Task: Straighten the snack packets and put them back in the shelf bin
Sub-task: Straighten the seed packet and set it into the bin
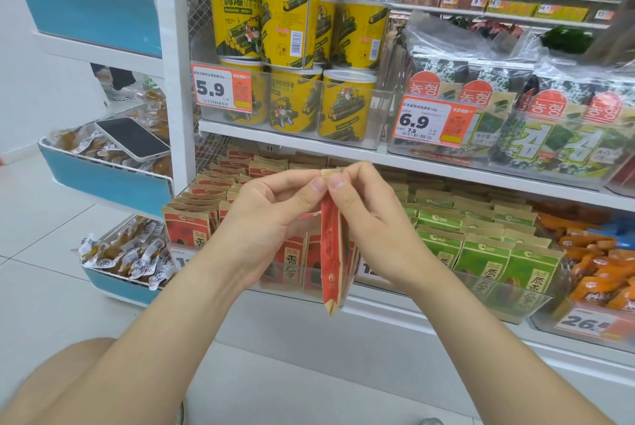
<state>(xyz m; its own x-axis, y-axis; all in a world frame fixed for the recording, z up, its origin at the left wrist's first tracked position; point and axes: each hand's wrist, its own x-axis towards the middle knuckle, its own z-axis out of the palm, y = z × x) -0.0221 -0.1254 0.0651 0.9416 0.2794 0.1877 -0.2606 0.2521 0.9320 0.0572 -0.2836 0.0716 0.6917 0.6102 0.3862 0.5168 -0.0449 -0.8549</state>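
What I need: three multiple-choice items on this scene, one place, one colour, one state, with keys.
1. The phone lies: A on the floor; B on packets in the blue side bin; C on the top shelf.
2. The held packet is mainly: A green; B blue; C red.
3. Left hand and right hand: A both pinch the packet's top; B both open; C one holds it.
B: it rests on that bin's packets. C: red side shows. A: both thumbs and fingers meet on its top edge.
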